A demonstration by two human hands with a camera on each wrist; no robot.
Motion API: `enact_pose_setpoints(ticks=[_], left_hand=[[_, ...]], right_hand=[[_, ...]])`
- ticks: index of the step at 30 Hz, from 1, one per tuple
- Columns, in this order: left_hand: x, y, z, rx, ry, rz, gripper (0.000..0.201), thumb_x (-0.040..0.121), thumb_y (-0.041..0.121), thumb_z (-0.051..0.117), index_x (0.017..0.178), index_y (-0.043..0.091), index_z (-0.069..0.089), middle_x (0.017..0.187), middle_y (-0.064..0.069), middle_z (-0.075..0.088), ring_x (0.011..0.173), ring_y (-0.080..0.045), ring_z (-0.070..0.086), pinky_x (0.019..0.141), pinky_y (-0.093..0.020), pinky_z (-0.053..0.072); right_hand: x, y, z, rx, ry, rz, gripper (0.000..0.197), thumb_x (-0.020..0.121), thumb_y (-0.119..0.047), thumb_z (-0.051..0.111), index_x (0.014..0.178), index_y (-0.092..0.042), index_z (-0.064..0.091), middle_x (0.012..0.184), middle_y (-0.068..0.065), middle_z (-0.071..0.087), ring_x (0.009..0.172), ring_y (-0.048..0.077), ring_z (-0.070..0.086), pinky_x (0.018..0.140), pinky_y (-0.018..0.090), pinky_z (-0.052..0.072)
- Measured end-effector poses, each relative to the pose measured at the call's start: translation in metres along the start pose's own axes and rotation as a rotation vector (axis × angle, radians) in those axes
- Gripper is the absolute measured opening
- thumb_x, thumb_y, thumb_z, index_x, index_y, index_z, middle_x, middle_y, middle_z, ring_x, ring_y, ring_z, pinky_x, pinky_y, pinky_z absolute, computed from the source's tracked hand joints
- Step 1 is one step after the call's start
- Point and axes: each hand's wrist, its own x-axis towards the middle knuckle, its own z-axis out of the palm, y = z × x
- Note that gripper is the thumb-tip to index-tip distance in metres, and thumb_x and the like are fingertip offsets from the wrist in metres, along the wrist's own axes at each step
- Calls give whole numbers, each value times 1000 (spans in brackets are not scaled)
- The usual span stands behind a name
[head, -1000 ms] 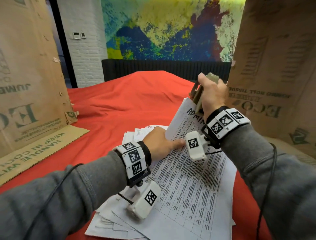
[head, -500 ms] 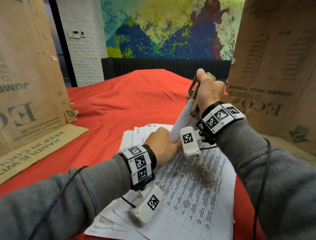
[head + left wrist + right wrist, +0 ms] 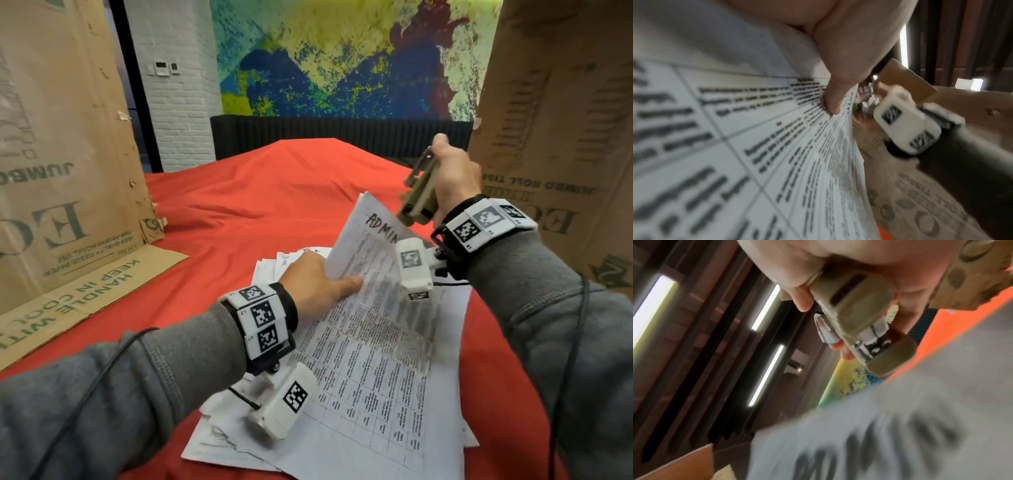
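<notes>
Olive stapler (image 3: 419, 192) clasped in right hand (image 3: 454, 178), upper right of frame; printed sheets (image 3: 376, 342), judged light and floppy, pinched near raised corner by left hand (image 3: 315, 284).

A stack of papers (image 3: 219, 442) lies on the near middle of the tabletop (image 3: 239, 205), and the top sheet (image 3: 376, 359) has its far end raised off the stack. The left hand (image 3: 315, 284) is at the sheet's left edge, thumb on top. The right hand (image 3: 452, 174) holds the stapler (image 3: 419, 192) just beyond the sheet's far right corner. The left cardboard panel (image 3: 61, 171) and the right cardboard panel (image 3: 555, 137) stand at either side.
</notes>
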Motion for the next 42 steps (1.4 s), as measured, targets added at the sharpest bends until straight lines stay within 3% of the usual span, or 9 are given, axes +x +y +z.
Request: enact_pose_setpoints(ticks=[7,12,21,27,31,34,38,41,42], left_hand=[[-22,-63,-130,74,152,-263,26,88,40,80,105,20,77,92,0,82,80,-19,79,77,-36,62],[-32,-131,-219,313,291,-467,13,90,23,80,90,14,71,92,-9,74,78,-24,66,81,-37,52],[22,-112,-221,1258,203,-502,75,81,54,81,133,5,59,133,-16,57,124,-35,56,102,-40,49],[87,-43,-118,994,-86,-86,51,92,62,63,110,16,78,108,-3,77,94,-25,68,87,-34,57],[112,-32,-53,1043,-286,-52,67,91,61,68,143,19,61,139,0,64,121,-25,62,105,-37,49],[129,-30,-44,1024,-277,-110,77,88,53,77,149,14,52,144,-4,60,129,-29,58,101,-34,45],[137,-31,-51,976,-188,-109,54,84,46,84,117,6,70,98,-4,67,94,-27,64,78,-30,50],[127,-28,-51,899,-150,-58,39,89,43,79,102,6,72,82,-1,51,88,-30,64,66,-30,45],[122,-26,-50,870,-185,-51,46,89,43,79,112,4,73,94,-11,74,89,-31,67,68,-32,48]], right_hand=[[17,53,-74,-889,-347,146,36,79,-27,70,79,9,72,67,30,65,41,28,57,43,24,46],[18,91,-94,-1498,-572,117,32,67,-34,84,73,-9,65,87,19,68,73,24,58,57,21,44],[29,105,-103,-1695,-431,40,31,72,-36,86,78,-10,70,82,9,69,78,25,67,63,29,48],[17,102,-107,-1694,-447,-5,29,81,-27,79,67,-8,62,68,7,63,61,21,57,52,26,37],[12,98,-119,-1624,-467,-54,33,84,-31,76,65,-10,59,64,3,60,59,21,54,51,28,36],[0,86,-122,-1573,-487,-92,21,83,-32,79,87,-16,65,85,0,69,75,18,61,58,27,42],[-12,67,-115,-1517,-463,-177,30,79,-38,82,97,-17,72,94,3,73,86,24,64,76,34,54],[-22,49,-103,-1390,-436,-241,18,78,-37,82,89,-26,73,85,-3,72,76,17,65,64,30,50],[-26,43,-97,-1341,-448,-257,16,78,-36,82,88,-26,73,83,-5,72,74,14,66,63,30,51]])
